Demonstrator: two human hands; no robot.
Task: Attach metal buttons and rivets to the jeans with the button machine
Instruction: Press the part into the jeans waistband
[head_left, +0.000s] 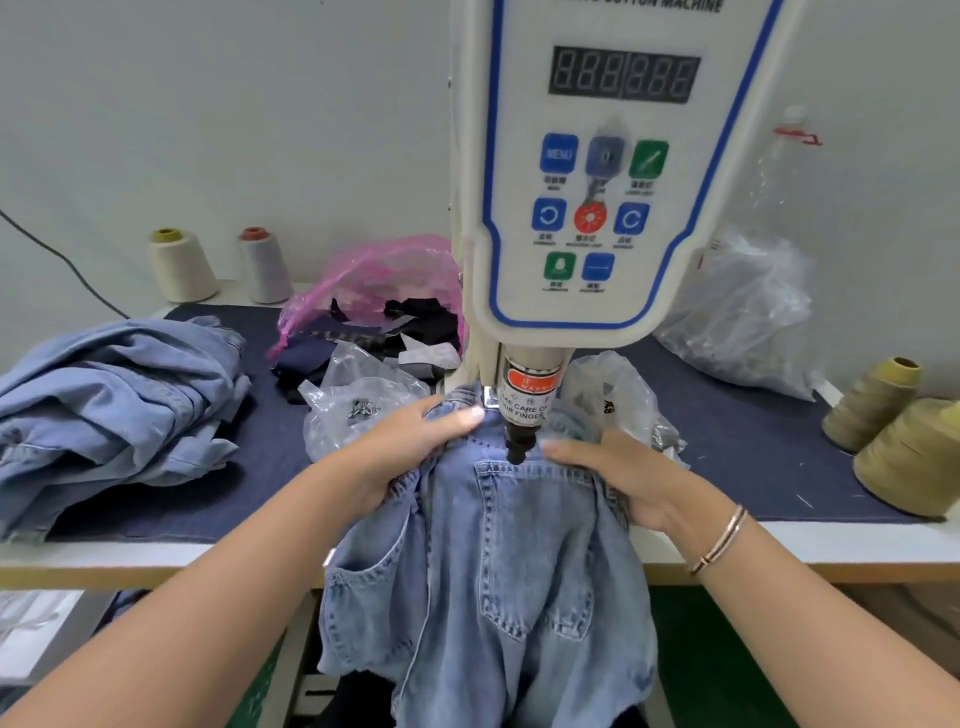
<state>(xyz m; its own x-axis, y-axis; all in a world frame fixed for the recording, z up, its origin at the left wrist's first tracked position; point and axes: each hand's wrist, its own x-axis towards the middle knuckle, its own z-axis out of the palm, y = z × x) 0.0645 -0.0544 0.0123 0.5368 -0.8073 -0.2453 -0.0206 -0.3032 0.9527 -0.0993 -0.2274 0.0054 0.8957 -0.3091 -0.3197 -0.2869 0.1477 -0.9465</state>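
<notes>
Head view: 2 hands, left hand & right hand, grip 1 jeans.

Single head-worn wide-angle view, looking forward and down from the person's own eye line, close to the work. The white button machine with blue-trimmed control panel fills top centre, very near the lens and cut off by the upper edge. Both bare forearms enter from the bottom corners; the left hand and right hand sit mid-frame on light blue denim jeans that hang over the near edge of the white table. Wide lens bows that edge. A grey wall closes the background. No second view shares the scene.
</notes>
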